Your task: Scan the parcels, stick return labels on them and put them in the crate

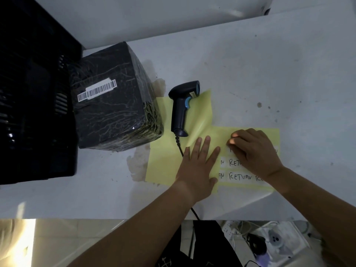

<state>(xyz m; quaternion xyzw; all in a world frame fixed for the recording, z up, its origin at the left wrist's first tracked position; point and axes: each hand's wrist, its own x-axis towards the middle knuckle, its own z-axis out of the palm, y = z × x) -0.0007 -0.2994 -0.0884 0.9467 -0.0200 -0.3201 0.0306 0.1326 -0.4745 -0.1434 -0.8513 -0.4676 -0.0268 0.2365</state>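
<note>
Crate (28,93), black, slatted, sitting far left of left hand (196,166). Parcel (115,99), black-wrapped box showing barcode strip, standing just beside crate, up-left of left hand. Yellow label sheet (163,160) lying on white table (269,64) under both hands. Scanner (182,106) lying on sheet just beyond left fingertips, cable running under left hand. Left hand pressing sheet flat, fingers straight, close together. Right hand (254,151) pinching corner of top return label (232,150), just right of left hand.

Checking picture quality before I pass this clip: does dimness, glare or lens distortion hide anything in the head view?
Head view: dim overall, with the black crate almost featureless shadow; the edges of the table show little bending; a floor patch at lower left is blown out; the barcode on the parcel and the RETURN labels read clearly.
</note>
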